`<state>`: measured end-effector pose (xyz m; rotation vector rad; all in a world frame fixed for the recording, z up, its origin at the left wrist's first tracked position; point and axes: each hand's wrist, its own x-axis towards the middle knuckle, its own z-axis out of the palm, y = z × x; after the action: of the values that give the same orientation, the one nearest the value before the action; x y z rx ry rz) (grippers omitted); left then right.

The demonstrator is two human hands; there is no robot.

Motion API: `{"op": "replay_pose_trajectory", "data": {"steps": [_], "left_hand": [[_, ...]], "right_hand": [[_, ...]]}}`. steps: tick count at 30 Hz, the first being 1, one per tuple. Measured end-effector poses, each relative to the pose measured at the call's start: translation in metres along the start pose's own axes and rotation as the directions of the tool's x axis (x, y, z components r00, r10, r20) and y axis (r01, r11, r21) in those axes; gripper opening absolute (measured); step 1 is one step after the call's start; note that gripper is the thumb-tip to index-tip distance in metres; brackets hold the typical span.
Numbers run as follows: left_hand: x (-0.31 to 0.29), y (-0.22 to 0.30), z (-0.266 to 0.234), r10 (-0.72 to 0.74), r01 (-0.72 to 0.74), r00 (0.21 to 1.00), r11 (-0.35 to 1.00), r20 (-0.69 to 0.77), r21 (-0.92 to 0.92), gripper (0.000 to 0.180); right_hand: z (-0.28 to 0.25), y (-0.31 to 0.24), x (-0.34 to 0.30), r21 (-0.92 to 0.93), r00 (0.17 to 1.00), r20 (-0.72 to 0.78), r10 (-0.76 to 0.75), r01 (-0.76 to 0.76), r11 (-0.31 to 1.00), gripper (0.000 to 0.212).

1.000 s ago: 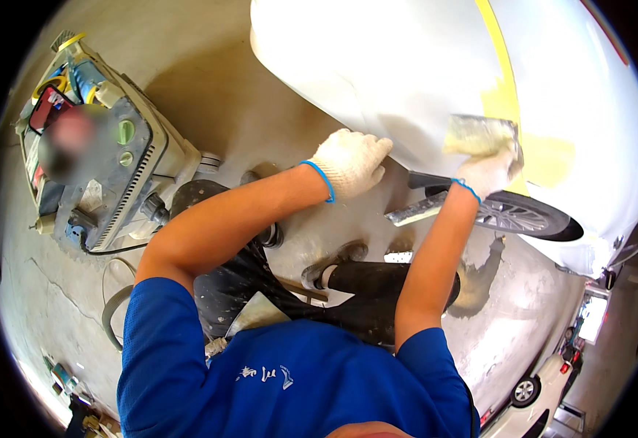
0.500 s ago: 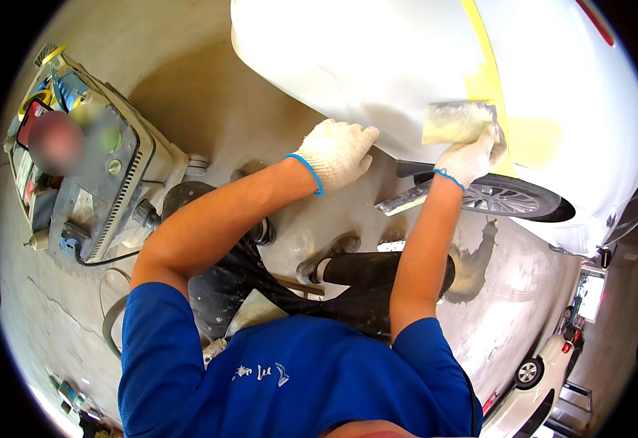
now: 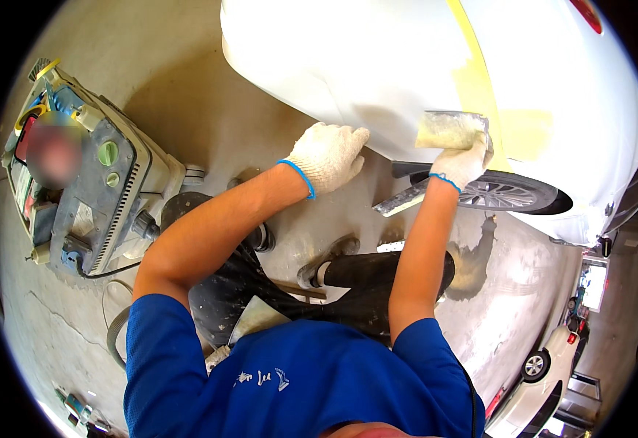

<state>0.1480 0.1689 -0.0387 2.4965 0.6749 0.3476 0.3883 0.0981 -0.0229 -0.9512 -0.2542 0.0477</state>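
Observation:
My right hand (image 3: 463, 162), in a white knit glove with a blue cuff, is closed on the right end of a flat rectangular pad (image 3: 447, 131), which is smeared yellow and grey. The pad is at the lower side of a white car body (image 3: 399, 58), just above the rear wheel (image 3: 505, 194). Beside the pad runs a yellow filler strip (image 3: 495, 124) on the bodywork. My left hand (image 3: 330, 157), gloved the same way, is closed with curled fingers near the body's lower edge. Its palm side is hidden, so whatever it may hold cannot be seen.
A grey wheeled machine (image 3: 103, 208) stands on the left, with tape rolls and other items on top. A long flat bar (image 3: 400, 200) shows beyond my right forearm, near the wheel. A hose (image 3: 116, 336) lies on the floor at lower left. Another white car (image 3: 538, 383) is at lower right.
The view has shifted slightly, so the car sits a little farther left. My right hand and the pad keep nearly the same place beside the yellow strip. My left hand stays curled.

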Motion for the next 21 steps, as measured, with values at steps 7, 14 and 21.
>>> {"op": "replay_pose_trajectory", "data": {"steps": [7,14,21], "left_hand": [[0.000,-0.004,0.003,0.002,-0.002,1.000,1.000,0.023,-0.001,0.020],[0.001,-0.006,0.006,0.025,-0.025,1.000,0.999,0.006,0.024,0.020],[-0.002,-0.001,0.006,-0.010,0.011,1.000,1.000,0.028,-0.015,0.021]], "right_hand": [[-0.007,0.001,0.017,-0.003,1.000,0.022,0.021,-0.021,1.000,0.024],[0.005,0.000,0.009,-0.018,1.000,-0.001,-0.013,0.013,1.000,0.027],[-0.015,0.009,0.025,0.039,0.999,0.015,0.049,-0.050,0.998,0.028]]}}
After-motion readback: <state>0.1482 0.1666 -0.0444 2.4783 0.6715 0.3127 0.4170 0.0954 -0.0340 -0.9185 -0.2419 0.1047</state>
